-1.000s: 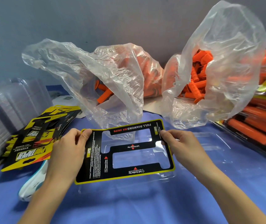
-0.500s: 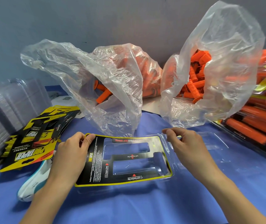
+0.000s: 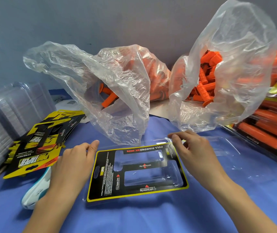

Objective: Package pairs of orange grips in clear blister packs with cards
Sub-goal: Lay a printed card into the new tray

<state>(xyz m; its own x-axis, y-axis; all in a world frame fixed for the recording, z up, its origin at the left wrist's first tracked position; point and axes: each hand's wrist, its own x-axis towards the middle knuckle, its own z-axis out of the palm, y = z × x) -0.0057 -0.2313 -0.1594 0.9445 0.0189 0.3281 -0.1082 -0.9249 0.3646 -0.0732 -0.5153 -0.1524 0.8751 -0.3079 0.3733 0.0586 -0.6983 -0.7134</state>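
A black and yellow card [image 3: 107, 174] lies flat in a clear blister pack [image 3: 178, 180] on the blue table, and both of its grip hollows are bare. The pack's clear lid [image 3: 221, 148] lies open to the right. My left hand [image 3: 77, 162] rests just left of the card with relaxed fingers, holding nothing. My right hand [image 3: 193, 152] hovers over the card's far right corner, fingers loosely curled, thumb and forefinger close together just above that corner. Loose orange grips [image 3: 205, 88] fill a clear bag behind it, and more grips [image 3: 108, 98] show in the left bag.
A fanned stack of cards [image 3: 33, 153] lies at the left, with stacked empty blister packs [image 3: 8, 111] beyond it. Filled packs [image 3: 269, 130] pile up at the right edge. A white and teal tool [image 3: 37, 190] lies under my left forearm.
The card, held up in both hands a second ago, came down into the blister pack. Both hands have let go of it and drawn slightly away.
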